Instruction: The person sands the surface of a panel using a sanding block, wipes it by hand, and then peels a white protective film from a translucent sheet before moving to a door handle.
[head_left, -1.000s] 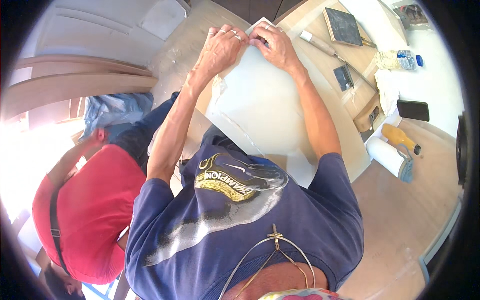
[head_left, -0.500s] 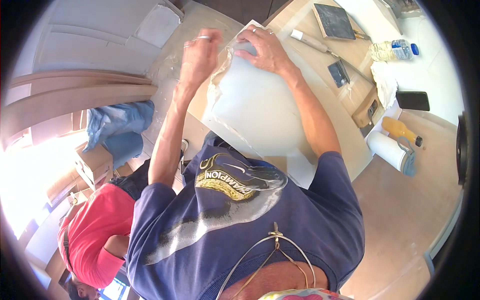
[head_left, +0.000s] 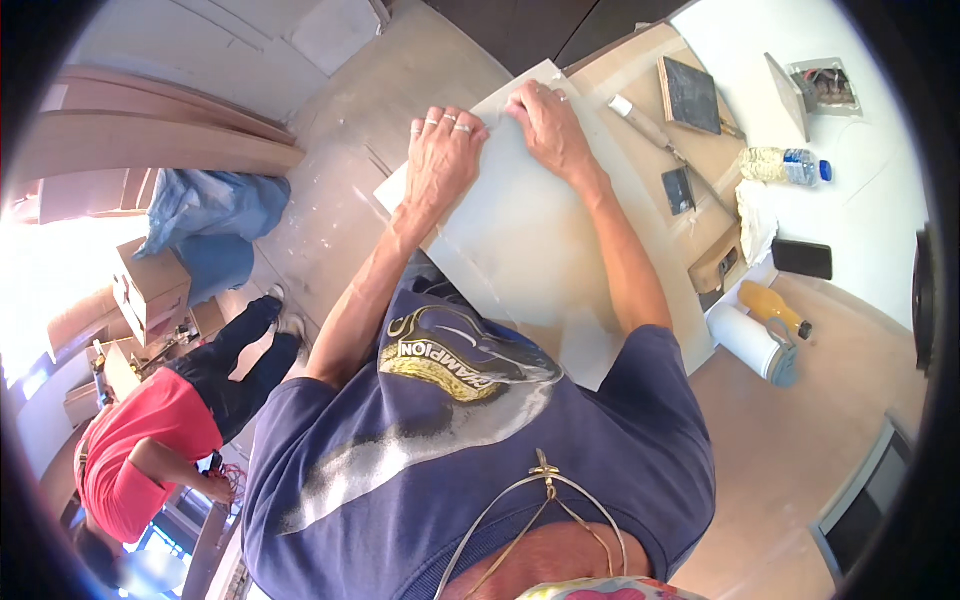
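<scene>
While the panel [head_left: 520, 240] lies flat on the surface [head_left: 640, 70], both hands, left hand [head_left: 440, 155] and right hand [head_left: 545, 125], press spread-fingered at its twelve-o'clock edge, apparently mid-job.

The large pale square tile [head_left: 530, 250] looks like smooth ceramic with a soft satin sheen, no gloss, and a thin clear plastic film wrinkles over its far corner. The left hand [head_left: 440, 160], which wears shiny metal rings, and the right hand [head_left: 545, 125] both lie on that surface. Beneath it the light brown wooden table [head_left: 640, 90] is matt and dusty. The small dark square slab [head_left: 690, 95] on it looks rough and dull, like slate. Further off, the clear plastic water bottle [head_left: 780, 165] glints, the crumpled white cloth [head_left: 755, 220] is soft and matt, and the white paper roll [head_left: 750, 340] looks dry and fibrous. The brown cardboard boxes [head_left: 150, 285] are plain and matt.
</scene>
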